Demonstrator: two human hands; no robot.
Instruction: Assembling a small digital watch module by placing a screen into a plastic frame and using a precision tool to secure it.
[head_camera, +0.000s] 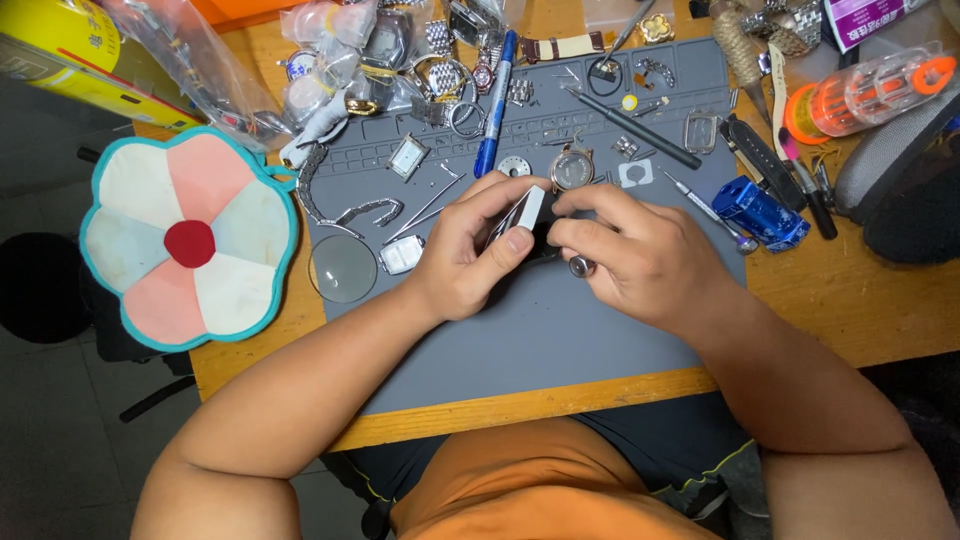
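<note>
Looking down from the head camera, I am seeing both hands meeting over the grey mat (560, 340) on the wooden counter (850, 300). My left hand (465, 255) is gripping a small white rectangular piece (527, 212), thumb pressing on its lower edge and fingers curling over the top. My right hand (640, 250) is closing its fingertips on a small dark part (545, 240) touching that piece; what it is I cannot tell. A round watch case (572, 170) is lying just beyond the hands, a blue pen (495, 105) further back, a clear round lens (343, 268) to the left, and a flower-shaped pad (190, 240) hanging off the counter's left edge.
</note>
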